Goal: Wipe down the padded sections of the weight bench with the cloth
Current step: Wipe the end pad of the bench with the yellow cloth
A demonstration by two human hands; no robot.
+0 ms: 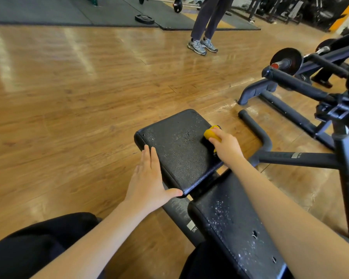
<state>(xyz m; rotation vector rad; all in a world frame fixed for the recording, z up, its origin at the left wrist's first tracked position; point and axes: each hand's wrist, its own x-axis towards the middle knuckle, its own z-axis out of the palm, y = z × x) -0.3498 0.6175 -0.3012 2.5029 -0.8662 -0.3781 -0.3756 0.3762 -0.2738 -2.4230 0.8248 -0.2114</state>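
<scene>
Right hand [227, 147] grips bunched yellow cloth [211, 134], pressed on seat pad [179, 150] near its right edge. Left hand [149, 182] flat, fingers together, thumb hooked on pad's near corner, steadying. White specks on seat pad middle; wipe looks early. Back pad [236, 228] speckled too, seemingly untouched. Most of job left.

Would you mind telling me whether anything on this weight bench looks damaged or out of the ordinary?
Yes. The seat pad under the yellow cloth has scuffed, flaking patches in its black cover, and the back pad nearer the camera shows white speckling plus a few small holes or tears. Whether the specks are wear or droplets is unclear.
</scene>
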